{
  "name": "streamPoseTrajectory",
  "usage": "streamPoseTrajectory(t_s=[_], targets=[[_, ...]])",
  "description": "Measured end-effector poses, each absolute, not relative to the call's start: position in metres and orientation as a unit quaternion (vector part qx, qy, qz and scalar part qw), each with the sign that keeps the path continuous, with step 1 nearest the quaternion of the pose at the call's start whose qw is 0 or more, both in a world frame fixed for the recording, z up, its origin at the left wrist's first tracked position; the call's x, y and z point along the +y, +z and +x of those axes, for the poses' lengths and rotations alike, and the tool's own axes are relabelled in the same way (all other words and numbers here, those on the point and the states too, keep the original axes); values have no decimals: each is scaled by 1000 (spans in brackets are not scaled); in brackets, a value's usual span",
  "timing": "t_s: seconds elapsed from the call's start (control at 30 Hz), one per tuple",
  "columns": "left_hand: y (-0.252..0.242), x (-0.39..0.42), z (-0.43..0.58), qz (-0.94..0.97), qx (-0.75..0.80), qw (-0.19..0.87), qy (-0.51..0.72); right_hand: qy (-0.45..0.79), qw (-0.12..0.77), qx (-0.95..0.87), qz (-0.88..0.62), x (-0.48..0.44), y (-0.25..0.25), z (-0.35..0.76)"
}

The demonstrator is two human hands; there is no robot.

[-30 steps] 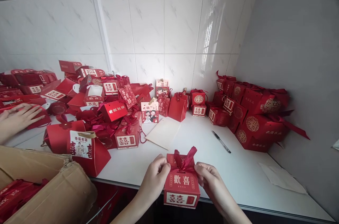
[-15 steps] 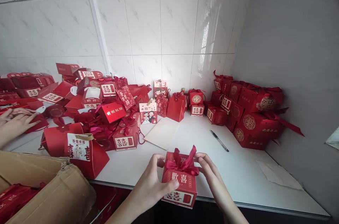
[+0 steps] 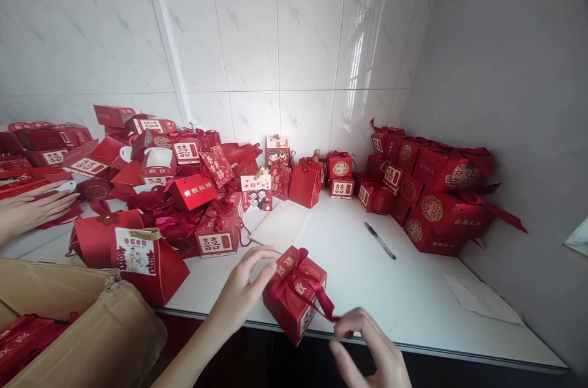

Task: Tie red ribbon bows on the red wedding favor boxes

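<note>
A red box (image 3: pixel 290 307) is seen at the front edge of the white table (image 3: pixel 413 302), between the two hands. It is turned askew, and its near corner is shown beyond the edge; whether it is fully supported there cannot be told. By the left hand (image 3: pixel 243 293), the upper left corner of the box is approached, with the thumb and fingers spread apart; nothing is seen to be clasped, and a light touch cannot be excluded. On the right hand (image 3: pixel 381 351) the fingers are bent, and a gap is left between thumb and forefinger. The tail of the ribbon (image 3: pixel 327 303) is seen just at these fingertips, but whether it is pinched cannot be told.

The bow is already tied, so the step in hand is judged to be the handling of its tail, or the turning of the box. For the next move, a sure hold on the ribbon seems to be required, with the box steadied by the left hand. Nearby, a pen (image 3: pixel 380 241) is laid.
</note>
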State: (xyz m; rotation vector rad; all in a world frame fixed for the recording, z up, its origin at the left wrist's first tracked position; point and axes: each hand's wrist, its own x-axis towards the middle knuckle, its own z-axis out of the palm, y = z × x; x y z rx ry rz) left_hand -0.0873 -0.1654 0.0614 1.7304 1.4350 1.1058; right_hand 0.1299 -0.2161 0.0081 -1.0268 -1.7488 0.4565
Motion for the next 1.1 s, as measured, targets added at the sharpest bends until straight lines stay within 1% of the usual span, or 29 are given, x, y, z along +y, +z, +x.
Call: streamPoseTrajectory(t_s=[0.07, 0.13, 0.2, 0.23, 0.3, 0.4, 0.47, 0.6, 0.67, 0.73, 0.8, 0.87, 0.97, 1.1], targets=[[63, -171, -82, 689, 519, 333, 381, 29, 508, -782, -359, -211, 12, 127], [61, -172, -80, 717, 492, 350, 348, -93, 471, -818, -317, -203, 18, 122], [59, -169, -81, 736, 466, 365, 328, -177, 427, -832, -306, -197, 24, 119], [59, -166, -83, 744, 453, 374, 319, -200, 411, -835, -306, -195, 27, 119], [61, -161, -86, 756, 430, 389, 304, -203, 395, -839, -313, -192, 31, 120], [65, -155, -88, 762, 424, 395, 289, -164, 416, -839, -310, -194, 32, 123], [65, -153, -87, 760, 435, 378, 301, -133, 436, -834, -310, -198, 30, 124], [61, -151, -82, 766, 449, 319, 331, -54, 450, -823, -342, -205, 22, 119], [59, -151, -80, 770, 457, 296, 333, -82, 437, -819, -363, -207, 17, 116], [58, -151, -79, 774, 461, 277, 333, -143, 412, -817, -376, -205, 13, 112], [57, -152, -79, 784, 460, 257, 327, -192, 397, -821, -362, -200, 12, 110], [57, -152, -80, 797, 462, 231, 312, -218, 404, -826, -326, -196, 15, 109], [57, -153, -80, 814, 474, 180, 283, -220, 428, -833, -274, -190, 25, 109], [56, -155, -80, 837, 468, 110, 262, -175, 445, -850, -222, -188, 28, 111]])
